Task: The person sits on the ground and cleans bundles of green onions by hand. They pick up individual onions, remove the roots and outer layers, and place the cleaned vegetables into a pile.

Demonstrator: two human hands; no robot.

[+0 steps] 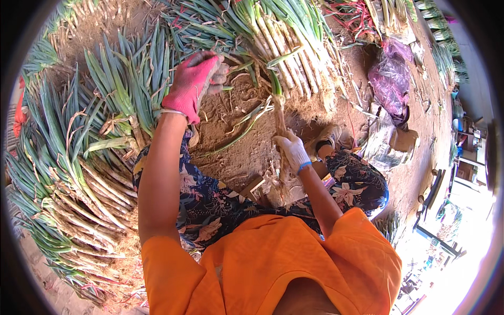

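Note:
My left hand (201, 84), in a pink glove with grey fingers, is raised over the soil left of centre. Its fingers are curled, and whether anything is between them cannot be told. My right hand (292, 151), in a white knitted glove, grips a long-stemmed green onion (279, 114). The onion stands lengthwise in the picture, green end away from me and shaggy roots close to my lap. Beyond it lies a bundle of green onions (295, 59) with whitish stems and roots facing me. Loose green leaves (246, 136) lie on the soil between my hands.
A large heap of green onions (94, 197) fills the left side, beside my arm. Red ties (354, 17) lie at the top right, above a purple plastic bag (390, 78) and a whitish sack (378, 141). A small wooden piece (254, 185) is before my lap.

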